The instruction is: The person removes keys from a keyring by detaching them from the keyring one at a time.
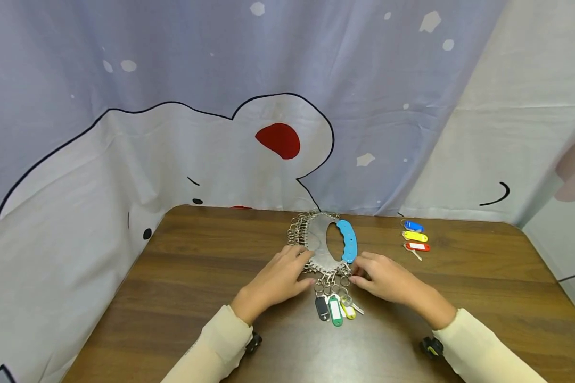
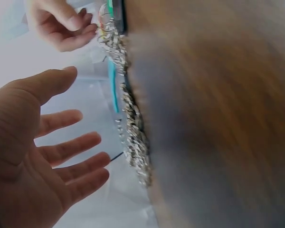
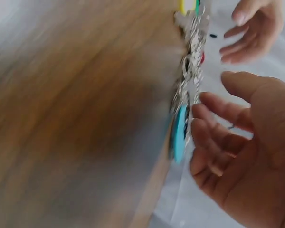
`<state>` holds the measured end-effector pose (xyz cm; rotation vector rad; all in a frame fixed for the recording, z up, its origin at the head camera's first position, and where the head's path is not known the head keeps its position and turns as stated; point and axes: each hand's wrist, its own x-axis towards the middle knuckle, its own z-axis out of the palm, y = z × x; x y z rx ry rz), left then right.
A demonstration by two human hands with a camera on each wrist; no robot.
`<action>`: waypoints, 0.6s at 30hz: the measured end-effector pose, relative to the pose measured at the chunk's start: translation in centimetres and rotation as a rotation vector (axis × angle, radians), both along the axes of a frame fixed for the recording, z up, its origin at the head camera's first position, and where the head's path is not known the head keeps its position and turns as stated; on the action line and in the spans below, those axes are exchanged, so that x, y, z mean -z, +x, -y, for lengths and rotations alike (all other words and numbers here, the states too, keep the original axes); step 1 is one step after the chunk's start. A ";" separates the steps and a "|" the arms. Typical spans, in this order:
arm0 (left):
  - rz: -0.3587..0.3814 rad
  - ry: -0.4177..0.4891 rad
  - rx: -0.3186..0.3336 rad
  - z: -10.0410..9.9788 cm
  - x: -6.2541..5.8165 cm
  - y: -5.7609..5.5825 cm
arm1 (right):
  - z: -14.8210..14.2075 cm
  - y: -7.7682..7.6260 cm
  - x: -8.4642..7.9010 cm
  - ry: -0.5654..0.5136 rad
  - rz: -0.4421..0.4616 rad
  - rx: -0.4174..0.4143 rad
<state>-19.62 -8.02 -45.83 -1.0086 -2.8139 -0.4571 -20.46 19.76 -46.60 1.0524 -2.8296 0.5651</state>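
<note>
A round metal key holder (image 1: 318,239) lies on the table, many small clips and rings around its edge and a blue handle (image 1: 348,242) at its right. From its near side hang a black key tag (image 1: 322,308), a green key tag (image 1: 335,311) and a yellow key tag (image 1: 348,310) with a key (image 1: 357,308). Over the holder's left side hovers my left hand (image 1: 280,276), fingers spread and holding nothing, as the left wrist view shows. My right hand (image 1: 388,276) is beside the handle's lower end, fingers loosely bent; nothing shows between them in the right wrist view.
Blue (image 1: 414,226), yellow (image 1: 415,236) and red key tags (image 1: 418,247) lie in a column at the table's right, the red one with a key. A printed curtain (image 1: 211,149) hangs behind the brown wooden table (image 1: 196,255).
</note>
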 end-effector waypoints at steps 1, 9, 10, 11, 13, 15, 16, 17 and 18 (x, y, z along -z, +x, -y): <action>0.000 0.005 -0.002 -0.2 0.0 0.0 | 0.3 0.1 -0.1 0.011 0.022 -0.004; 0.043 0.030 -0.033 -1.5 -0.5 -0.2 | 1.6 0.6 -0.7 0.078 0.187 0.004; 0.051 0.031 -0.038 -1.7 -0.5 -0.2 | 1.7 0.5 -0.8 0.083 0.195 0.019; 0.061 0.033 -0.044 -1.9 -0.6 -0.2 | 1.8 0.5 -0.8 0.088 0.200 0.031; 0.081 0.036 -0.051 -2.3 -0.8 -0.3 | 2.0 0.4 -0.8 0.108 0.199 0.058; 0.100 0.036 -0.059 -2.6 -0.9 -0.4 | 2.2 0.2 -0.7 0.127 0.202 0.082; 0.108 0.035 -0.062 -2.8 -1.1 -0.3 | 2.3 0.2 -0.6 0.136 0.205 0.092; 0.115 0.036 -0.062 -2.9 -1.1 -0.4 | 2.4 0.1 -0.6 0.142 0.206 0.099; 0.118 0.036 -0.062 -3.0 -1.2 -0.4 | 2.5 0.0 -0.6 0.148 0.208 0.107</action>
